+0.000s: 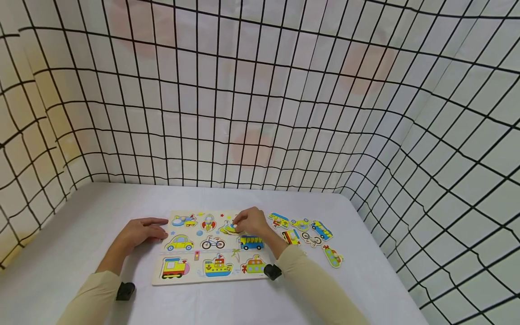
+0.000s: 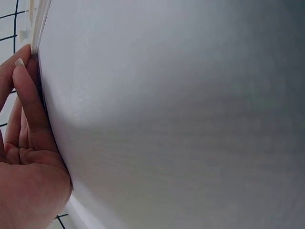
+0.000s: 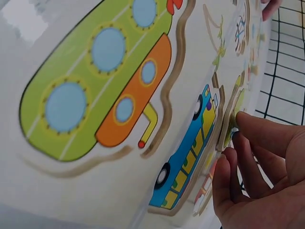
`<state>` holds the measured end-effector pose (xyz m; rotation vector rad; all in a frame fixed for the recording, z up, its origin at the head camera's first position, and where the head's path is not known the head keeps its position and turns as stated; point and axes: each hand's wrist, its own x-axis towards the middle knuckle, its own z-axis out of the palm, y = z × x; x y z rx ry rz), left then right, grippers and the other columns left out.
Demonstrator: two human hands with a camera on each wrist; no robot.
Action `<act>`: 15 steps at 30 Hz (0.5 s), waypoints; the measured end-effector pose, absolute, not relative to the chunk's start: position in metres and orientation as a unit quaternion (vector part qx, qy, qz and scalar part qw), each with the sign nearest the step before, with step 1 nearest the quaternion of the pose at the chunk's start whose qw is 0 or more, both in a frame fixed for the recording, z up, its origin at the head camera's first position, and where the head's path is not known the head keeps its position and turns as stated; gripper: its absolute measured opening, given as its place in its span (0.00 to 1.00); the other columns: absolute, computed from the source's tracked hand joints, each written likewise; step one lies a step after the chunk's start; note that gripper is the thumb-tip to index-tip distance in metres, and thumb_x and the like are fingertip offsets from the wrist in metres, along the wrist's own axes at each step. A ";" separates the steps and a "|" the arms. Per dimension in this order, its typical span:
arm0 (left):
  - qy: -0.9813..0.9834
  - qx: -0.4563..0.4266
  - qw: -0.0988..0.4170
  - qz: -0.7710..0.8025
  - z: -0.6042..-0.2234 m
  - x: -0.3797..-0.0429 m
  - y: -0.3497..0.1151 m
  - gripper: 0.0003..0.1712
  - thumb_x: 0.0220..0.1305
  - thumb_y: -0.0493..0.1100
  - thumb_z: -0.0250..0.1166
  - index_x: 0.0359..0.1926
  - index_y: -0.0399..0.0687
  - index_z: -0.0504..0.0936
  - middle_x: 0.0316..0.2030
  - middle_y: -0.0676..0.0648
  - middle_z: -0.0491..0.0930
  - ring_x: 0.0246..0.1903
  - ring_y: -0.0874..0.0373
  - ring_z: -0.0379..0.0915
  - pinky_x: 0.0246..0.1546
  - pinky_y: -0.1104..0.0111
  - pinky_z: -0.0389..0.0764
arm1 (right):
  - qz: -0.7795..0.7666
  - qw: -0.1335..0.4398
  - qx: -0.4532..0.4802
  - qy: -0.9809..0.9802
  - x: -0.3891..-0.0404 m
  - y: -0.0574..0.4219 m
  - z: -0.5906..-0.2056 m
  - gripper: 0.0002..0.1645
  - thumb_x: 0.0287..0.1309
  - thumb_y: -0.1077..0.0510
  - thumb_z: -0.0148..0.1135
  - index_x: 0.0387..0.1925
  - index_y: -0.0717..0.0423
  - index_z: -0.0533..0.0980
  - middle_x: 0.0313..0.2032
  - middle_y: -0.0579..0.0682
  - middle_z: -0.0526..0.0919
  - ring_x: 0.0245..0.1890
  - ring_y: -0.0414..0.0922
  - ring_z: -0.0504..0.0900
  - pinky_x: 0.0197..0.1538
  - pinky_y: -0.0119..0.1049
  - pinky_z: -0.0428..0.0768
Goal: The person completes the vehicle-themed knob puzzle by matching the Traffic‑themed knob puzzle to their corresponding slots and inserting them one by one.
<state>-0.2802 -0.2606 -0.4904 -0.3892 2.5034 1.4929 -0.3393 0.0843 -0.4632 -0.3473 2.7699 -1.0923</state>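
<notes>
A wooden puzzle board (image 1: 158, 276) printed with vehicles lies flat on the white-covered table. My right hand (image 1: 253, 222) is over its upper right part, with thumb and fingertips pinching a yellow-green puzzle piece (image 1: 230, 229), which looks like a flying saucer. In the right wrist view the fingers partly hide this piece (image 3: 231, 121), beside the blue bus picture (image 3: 186, 155). My left hand (image 1: 136, 234) rests by the board's left edge, fingers loosely extended and touching it. The left wrist view shows these fingers (image 2: 31, 102) at the board's rim.
Right of the board lie several loose puzzle pieces, among them a blue bus (image 1: 322, 230), a bicycle (image 1: 311, 239), a train (image 1: 290, 237), a yellow car (image 1: 300, 224) and a green submarine (image 1: 333, 256). A black grid (image 1: 243, 108) over white sheeting surrounds the table's back and sides.
</notes>
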 end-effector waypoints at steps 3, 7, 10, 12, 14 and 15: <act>0.844 -0.132 0.100 0.509 -0.492 -0.281 -0.260 0.36 0.58 0.46 0.73 0.66 0.40 0.77 0.49 0.38 0.86 0.45 0.47 0.75 0.48 0.57 0.70 | -0.363 0.072 -0.111 0.922 -0.339 0.080 -0.463 0.04 0.51 0.60 0.77 0.31 0.50 0.88 0.31 0.45 0.88 0.33 0.41 0.78 0.38 0.35 0.77; 0.844 -0.134 0.099 0.510 -0.493 -0.282 -0.260 0.36 0.57 0.46 0.73 0.66 0.41 0.77 0.46 0.40 0.87 0.42 0.49 0.76 0.46 0.58 0.70 | -0.361 0.073 -0.110 0.923 -0.339 0.075 -0.464 0.04 0.51 0.59 0.77 0.31 0.50 0.89 0.31 0.44 0.88 0.34 0.41 0.78 0.39 0.35 0.77; 0.844 -0.137 0.098 0.509 -0.493 -0.282 -0.260 0.35 0.58 0.46 0.73 0.66 0.41 0.77 0.48 0.39 0.86 0.42 0.49 0.76 0.47 0.57 0.70 | -0.358 0.074 -0.111 0.924 -0.341 0.072 -0.465 0.03 0.51 0.59 0.77 0.30 0.50 0.89 0.32 0.44 0.88 0.35 0.41 0.78 0.39 0.34 0.76; 0.845 -0.138 0.097 0.507 -0.493 -0.281 -0.260 0.35 0.58 0.47 0.73 0.66 0.42 0.77 0.49 0.38 0.86 0.43 0.49 0.76 0.47 0.57 0.70 | -0.356 0.075 -0.108 0.925 -0.341 0.070 -0.465 0.03 0.51 0.59 0.77 0.30 0.50 0.89 0.33 0.44 0.88 0.36 0.41 0.78 0.39 0.34 0.76; 0.844 -0.137 0.097 0.509 -0.492 -0.281 -0.260 0.35 0.58 0.46 0.73 0.66 0.41 0.77 0.48 0.39 0.86 0.41 0.50 0.77 0.46 0.58 0.70 | -0.357 0.076 -0.104 0.925 -0.341 0.069 -0.465 0.03 0.50 0.59 0.77 0.30 0.50 0.89 0.33 0.44 0.88 0.35 0.42 0.78 0.38 0.34 0.76; 0.844 -0.136 0.098 0.510 -0.492 -0.281 -0.260 0.35 0.58 0.46 0.73 0.66 0.41 0.77 0.47 0.39 0.87 0.41 0.50 0.77 0.46 0.58 0.70 | -0.357 0.076 -0.102 0.925 -0.340 0.068 -0.465 0.04 0.50 0.59 0.77 0.30 0.50 0.89 0.33 0.44 0.88 0.35 0.42 0.78 0.37 0.34 0.75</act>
